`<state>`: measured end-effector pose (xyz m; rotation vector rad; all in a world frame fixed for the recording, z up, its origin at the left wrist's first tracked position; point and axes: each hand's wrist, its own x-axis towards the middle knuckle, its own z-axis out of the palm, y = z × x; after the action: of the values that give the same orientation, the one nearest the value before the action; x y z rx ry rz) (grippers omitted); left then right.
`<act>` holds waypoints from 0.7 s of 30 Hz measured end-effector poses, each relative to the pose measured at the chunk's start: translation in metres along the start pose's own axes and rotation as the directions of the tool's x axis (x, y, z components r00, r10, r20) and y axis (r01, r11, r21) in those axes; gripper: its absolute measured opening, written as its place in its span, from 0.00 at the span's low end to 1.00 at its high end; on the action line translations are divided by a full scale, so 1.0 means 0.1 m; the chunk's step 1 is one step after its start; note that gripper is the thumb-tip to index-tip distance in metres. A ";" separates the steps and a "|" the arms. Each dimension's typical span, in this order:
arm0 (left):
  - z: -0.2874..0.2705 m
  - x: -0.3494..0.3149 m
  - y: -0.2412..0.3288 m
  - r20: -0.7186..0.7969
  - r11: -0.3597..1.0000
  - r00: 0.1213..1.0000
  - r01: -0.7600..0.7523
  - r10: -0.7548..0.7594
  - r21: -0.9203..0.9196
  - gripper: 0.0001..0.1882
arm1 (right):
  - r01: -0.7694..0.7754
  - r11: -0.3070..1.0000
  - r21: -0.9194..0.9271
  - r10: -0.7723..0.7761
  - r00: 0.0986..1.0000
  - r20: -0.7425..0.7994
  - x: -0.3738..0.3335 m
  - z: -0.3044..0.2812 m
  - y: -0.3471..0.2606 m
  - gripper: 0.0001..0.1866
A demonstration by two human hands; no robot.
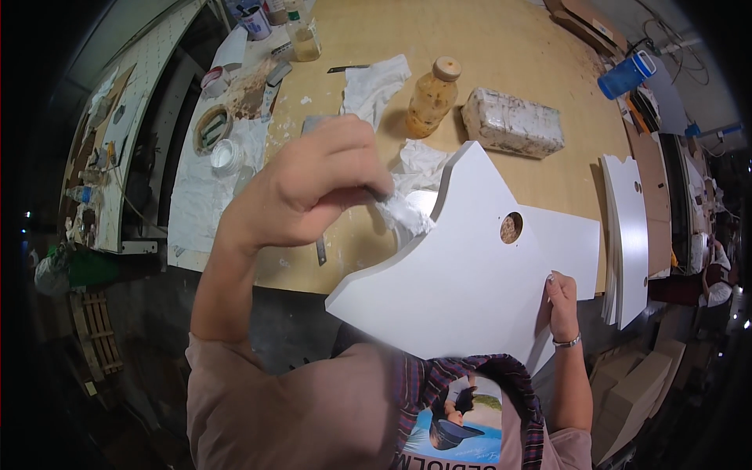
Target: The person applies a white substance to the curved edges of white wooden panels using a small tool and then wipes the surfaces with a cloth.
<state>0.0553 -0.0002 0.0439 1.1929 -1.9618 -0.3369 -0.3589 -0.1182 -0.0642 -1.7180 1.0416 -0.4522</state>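
Note:
A white shaped board (pixel 439 286) with curved edges and one round hole (pixel 511 228) is tilted in front of my body. My right hand (pixel 561 304) grips its right side, with the thumb on the top face and the other fingers hidden. My left hand (pixel 325 176) is curled closed around a crumpled white cloth (pixel 407 215). That cloth touches the board's concave left edge. Beneath and beyond the shaped board lies another white panel (pixel 564 235).
Beyond the board, a bottle of amber liquid (pixel 433 98) stands beside a wrapped block (pixel 513 121) and a white rag (pixel 374 86). At left are a tape roll (pixel 211 129) and a white jar (pixel 227 157). White panels (pixel 627 227) lean at the table's right edge.

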 end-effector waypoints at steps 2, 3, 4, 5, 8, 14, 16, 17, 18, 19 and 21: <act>-0.01 0.02 -0.01 -0.003 0.999 0.999 0.033 -0.033 -0.006 0.16 | -0.006 1.000 -0.008 0.006 1.000 0.001 0.00 -0.01 0.00 0.29; -0.01 0.02 0.01 -0.015 1.000 1.000 0.009 -0.009 -0.007 0.15 | -0.006 1.000 -0.009 0.006 1.000 -0.001 -0.01 -0.01 0.00 0.29; -0.01 0.03 0.03 -0.027 1.000 1.000 -0.013 0.013 -0.008 0.15 | -0.004 1.000 -0.009 0.004 1.000 -0.001 -0.01 -0.01 0.00 0.29; -0.01 0.04 0.03 -0.027 1.000 1.000 -0.014 0.014 -0.008 0.15 | -0.002 1.000 -0.009 0.002 1.000 -0.002 -0.01 -0.01 -0.01 0.29; -0.02 0.05 0.03 0.006 0.996 0.998 -0.059 0.059 0.067 0.14 | 0.005 1.000 -0.018 -0.005 1.000 -0.009 0.00 0.00 -0.03 0.29; -0.01 0.04 0.02 -0.030 0.999 0.998 -0.050 0.049 -0.012 0.16 | -0.003 1.000 -0.012 0.003 1.000 -0.005 -0.02 0.00 0.00 0.29; 0.00 0.02 -0.01 -0.024 1.000 0.999 0.021 -0.021 -0.005 0.16 | -0.002 1.000 -0.013 0.002 1.000 -0.007 -0.01 0.01 -0.02 0.29; -0.01 0.01 -0.01 -0.025 1.000 0.999 0.022 -0.022 -0.004 0.16 | 0.001 1.000 -0.014 -0.001 1.000 -0.007 -0.01 0.01 -0.03 0.29; -0.02 -0.01 -0.01 -0.035 1.000 0.999 0.022 -0.022 -0.008 0.16 | 0.001 1.000 -0.015 -0.001 1.000 -0.006 -0.01 0.02 -0.02 0.29; -0.02 -0.01 -0.01 -0.045 1.000 0.999 0.020 -0.020 -0.014 0.16 | -0.003 1.000 -0.021 0.003 1.000 -0.008 -0.01 0.01 -0.01 0.29; -0.03 0.02 0.02 -0.018 1.000 1.000 -0.016 0.017 0.017 0.16 | -0.008 1.000 -0.029 0.008 1.000 -0.011 -0.01 0.01 -0.01 0.29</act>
<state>0.0556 -0.0002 0.0485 1.1863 -1.9617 -0.3005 -0.3580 -0.1168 -0.0636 -1.7379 1.0665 -0.4437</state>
